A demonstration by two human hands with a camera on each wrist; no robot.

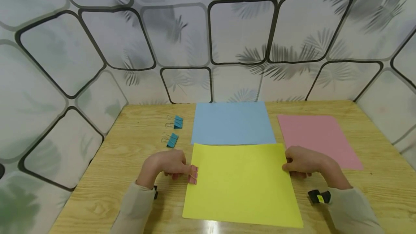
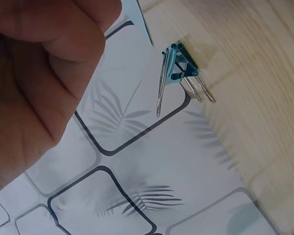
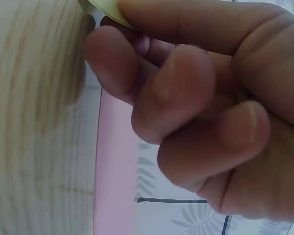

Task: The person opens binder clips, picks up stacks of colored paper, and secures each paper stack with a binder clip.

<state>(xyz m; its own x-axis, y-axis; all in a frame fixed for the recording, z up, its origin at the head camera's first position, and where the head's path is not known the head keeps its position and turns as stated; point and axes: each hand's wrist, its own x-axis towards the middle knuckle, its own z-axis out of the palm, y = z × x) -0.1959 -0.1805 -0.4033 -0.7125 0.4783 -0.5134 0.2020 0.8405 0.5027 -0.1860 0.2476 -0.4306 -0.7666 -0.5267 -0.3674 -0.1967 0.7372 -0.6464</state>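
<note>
A sheet of yellow paper [image 1: 238, 187] is in front of me, with a pink binder clip [image 1: 193, 174] on its left edge. My left hand [image 1: 170, 161] pinches at that clip, and its fingertips are partly hidden. In the left wrist view the curled left hand [image 2: 44, 73] fills the left side, and the pink clip is out of sight. Between thumb and fingers, my right hand [image 1: 303, 161] grips the yellow sheet's right edge. A corner of yellow paper [image 3: 112, 11] shows at the fingertips of the right hand [image 3: 196, 98] in the right wrist view.
A blue sheet [image 1: 232, 124] lies behind the yellow one, and a pink sheet [image 1: 320, 140] lies to the right. Two teal binder clips, an upper clip [image 1: 178, 122] and a lower clip [image 1: 172, 140], rest on the wooden table [image 1: 130, 133] at left. A patterned wall [image 1: 240, 35] stands behind.
</note>
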